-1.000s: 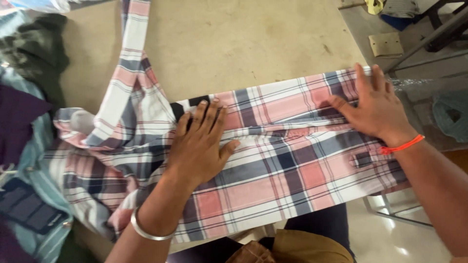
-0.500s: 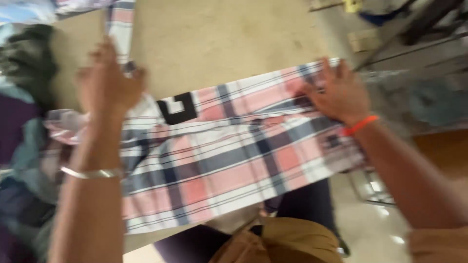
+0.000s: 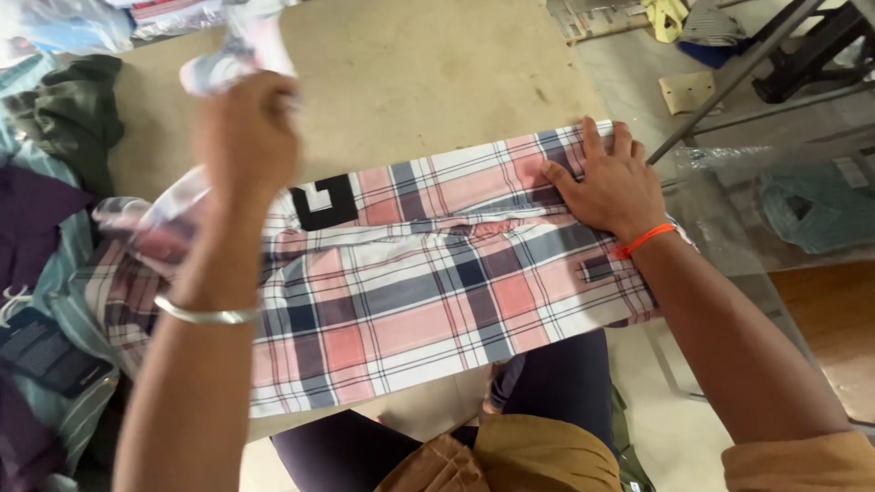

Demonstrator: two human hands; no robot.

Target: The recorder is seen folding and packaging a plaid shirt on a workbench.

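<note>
A pink, white and navy plaid shirt (image 3: 428, 282) lies folded lengthwise across a beige table (image 3: 410, 82). My left hand (image 3: 244, 137) is raised over the shirt's left part and grips a sleeve (image 3: 241, 41) of it, which is blurred and lifted off the table. A silver bangle sits on that wrist. My right hand (image 3: 606, 187) lies flat, fingers spread, on the shirt's right end and presses it down. An orange thread circles that wrist. A black patch (image 3: 324, 200) shows on the shirt near the collar end.
A heap of other clothes (image 3: 50, 273), green, purple and striped teal, lies at the table's left. Beyond the table's right edge stand a metal frame (image 3: 729, 82), a bagged blue garment (image 3: 811, 205) and floor clutter. My lap is below the table's front edge.
My left hand left the shirt's middle, took the sleeve at the left and lifted it up and away. My right hand stayed pressed on the right end.
</note>
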